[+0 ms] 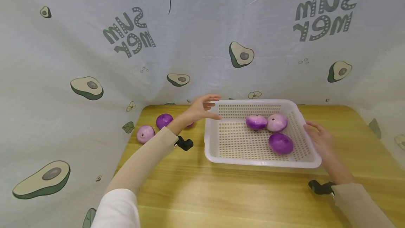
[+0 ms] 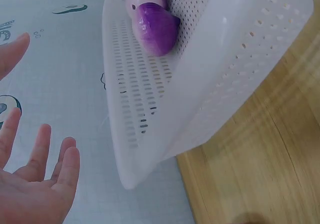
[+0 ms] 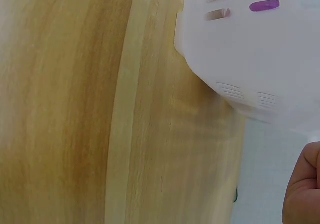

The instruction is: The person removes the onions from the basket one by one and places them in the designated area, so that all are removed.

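A white perforated plastic basket (image 1: 253, 163) stands at the right of the middle in the head view. Inside, toward its right end, sit three purple onions (image 1: 281, 143), two of them side by side at the back. My left hand (image 1: 200, 110) hovers at the basket's left end, thumb and fingers spread; the left wrist view shows the same hand (image 2: 40, 189) holding nothing, apart from the basket wall. On the opposite end my right hand (image 1: 319, 140) grips the rim, its fingers partly hidden. In the right wrist view only a curled part of that hand (image 3: 304, 194) appears.
Beyond my left forearm lie a pale onion (image 1: 145, 134), a darker onion (image 1: 164, 120) and a third, mostly covered by the arm. Wooden tabletop (image 1: 190, 189) extends below the basket. Behind the table hangs a printed cloth (image 1: 202, 45).
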A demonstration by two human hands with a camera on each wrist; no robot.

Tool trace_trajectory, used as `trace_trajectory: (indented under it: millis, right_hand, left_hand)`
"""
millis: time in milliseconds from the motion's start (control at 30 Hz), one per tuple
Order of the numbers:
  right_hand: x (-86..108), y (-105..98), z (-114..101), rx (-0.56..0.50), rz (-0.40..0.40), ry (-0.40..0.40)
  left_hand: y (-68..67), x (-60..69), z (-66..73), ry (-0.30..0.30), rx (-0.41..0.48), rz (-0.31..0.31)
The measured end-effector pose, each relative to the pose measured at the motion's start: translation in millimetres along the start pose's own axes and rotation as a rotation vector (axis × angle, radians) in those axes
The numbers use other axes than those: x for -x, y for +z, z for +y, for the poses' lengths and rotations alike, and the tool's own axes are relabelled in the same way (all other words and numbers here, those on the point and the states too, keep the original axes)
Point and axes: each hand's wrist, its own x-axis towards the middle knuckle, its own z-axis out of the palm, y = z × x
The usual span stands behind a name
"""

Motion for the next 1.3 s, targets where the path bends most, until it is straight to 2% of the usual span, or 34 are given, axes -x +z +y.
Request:
trace_trajectory:
  millis: [300, 500, 700, 900, 1100, 1300]
  right_hand:
    - [-3.1, -3, 2, 0.108, 0.016, -0.061]
    - [-1.7, -3, 2, 0.073, 0.005, -0.076]
    - [2.5, -1, -2, 0.056, -0.008, -0.078]
    - [0.2, -2, 0, 0.086, 0.011, -0.099]
    - [0.4, -2, 1, 0.127, 0.025, -0.109]
    - [1.8, 0, 1, 0.102, 0.011, -0.102]
  left_hand:
    - [23.2, -21.5, 7.7, 0.031, -0.010, -0.053]
    - [35.9, -33.7, 10.4, 0.038, -0.028, -0.082]
    - [47.4, -45.8, 6.3, 0.035, -0.009, -0.101]
    - [61.0, -55.8, 2.0, 0.034, 0.005, -0.082]
    - [76.5, -67.2, -2.0, 0.015, -0.029, -0.088]
    - [93.2, -76.5, -9.4, -0.008, -0.035, -0.091]
